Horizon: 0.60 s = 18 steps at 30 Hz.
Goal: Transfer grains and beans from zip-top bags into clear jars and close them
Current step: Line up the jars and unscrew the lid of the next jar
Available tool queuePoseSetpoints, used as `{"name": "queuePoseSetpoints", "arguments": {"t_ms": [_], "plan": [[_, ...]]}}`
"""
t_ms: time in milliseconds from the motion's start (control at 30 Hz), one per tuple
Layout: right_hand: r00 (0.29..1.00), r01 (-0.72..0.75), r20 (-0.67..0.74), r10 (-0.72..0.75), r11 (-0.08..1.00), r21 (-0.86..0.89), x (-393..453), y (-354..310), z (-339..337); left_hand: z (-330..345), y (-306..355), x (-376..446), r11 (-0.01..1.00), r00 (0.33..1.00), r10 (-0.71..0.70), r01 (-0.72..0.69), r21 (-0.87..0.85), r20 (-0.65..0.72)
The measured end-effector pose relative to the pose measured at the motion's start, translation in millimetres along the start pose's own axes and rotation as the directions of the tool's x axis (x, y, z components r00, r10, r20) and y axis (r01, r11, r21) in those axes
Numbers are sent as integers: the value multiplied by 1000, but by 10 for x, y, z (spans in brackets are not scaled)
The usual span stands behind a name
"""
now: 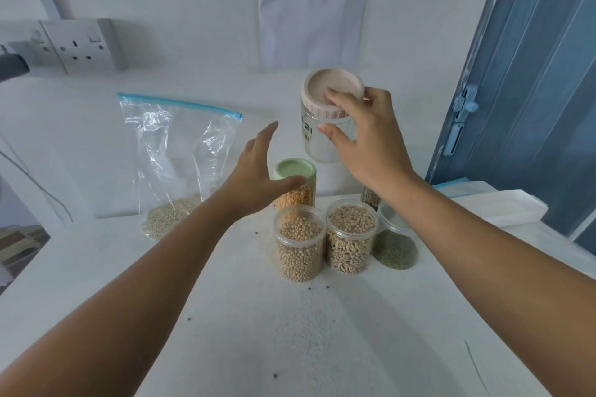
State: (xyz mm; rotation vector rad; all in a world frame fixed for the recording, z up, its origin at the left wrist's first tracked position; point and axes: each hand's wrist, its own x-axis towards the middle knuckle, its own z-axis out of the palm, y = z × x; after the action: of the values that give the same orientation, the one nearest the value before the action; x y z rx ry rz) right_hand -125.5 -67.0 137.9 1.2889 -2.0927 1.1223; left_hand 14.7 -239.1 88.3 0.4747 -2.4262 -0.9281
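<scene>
My right hand [361,142] grips an empty clear jar [317,142] with a pink lid [332,90], held above the white table; fingers curl over the lid's edge and the thumb presses the glass. My left hand [258,177] hovers open, fingers spread, just left of that jar and over a green-lidded jar [295,171] of orange lentils. A zip-top bag [180,155] with a blue seal leans against the wall at the left, pale grain settled in its bottom. In front stand three lidless jars: soybeans [300,245], speckled beans [351,235] and green mung beans [395,245].
The white table [290,332] carries a few stray dark grains. A double wall socket [80,47] sits at the back left, a printed sheet [312,3] hangs on the wall, and a blue folding door [532,74] stands to the right. Folded white material [503,206] lies at the right.
</scene>
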Motion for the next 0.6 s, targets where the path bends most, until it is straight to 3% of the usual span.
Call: {"name": "queuePoseSetpoints", "arguments": {"t_ms": [133,300,433,600], "plan": [[999,46,8,-46,998,52,26,-390,22,-271,71,-181,990,997,49,-57,-131,-68],[984,-59,177,20,974,218,-213,-817,374,-556,-137,-463,973,988,-2,-34,-229,-157],[932,-160,356,65,957,243,-514,-921,788,-648,-540,-757,979,993,-67,45,-199,-102],[861,-162,509,-2,947,278,-822,-974,1006,-567,-967,-1186,987,992,-104,96,-126,-66]]}}
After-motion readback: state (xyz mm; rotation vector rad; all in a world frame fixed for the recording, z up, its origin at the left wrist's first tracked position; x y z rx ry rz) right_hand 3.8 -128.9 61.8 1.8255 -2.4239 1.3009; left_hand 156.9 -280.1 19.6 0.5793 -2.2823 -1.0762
